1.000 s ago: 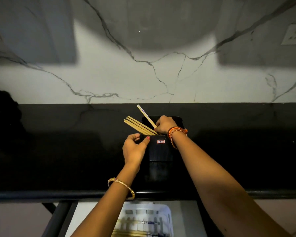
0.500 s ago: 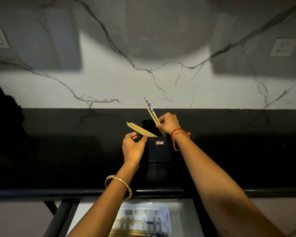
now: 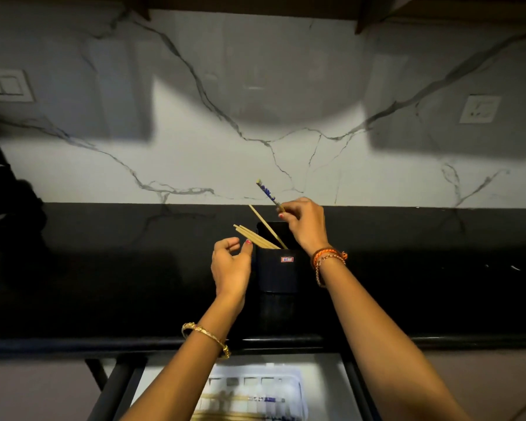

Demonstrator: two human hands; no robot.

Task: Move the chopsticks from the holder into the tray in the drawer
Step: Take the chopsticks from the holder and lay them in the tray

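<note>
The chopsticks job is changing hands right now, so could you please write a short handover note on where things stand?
Right hand: pinches a blue-patterned chopstick, lifted above the holder.
Left hand: holds nothing, fingers loosely curled beside the black holder on the dark counter.
Plain chopsticks lean out of the holder to the left.
Done: some chopsticks already lie in the white tray in the open drawer below.
Left: carry the held one down to the tray, then move the rest.
</note>
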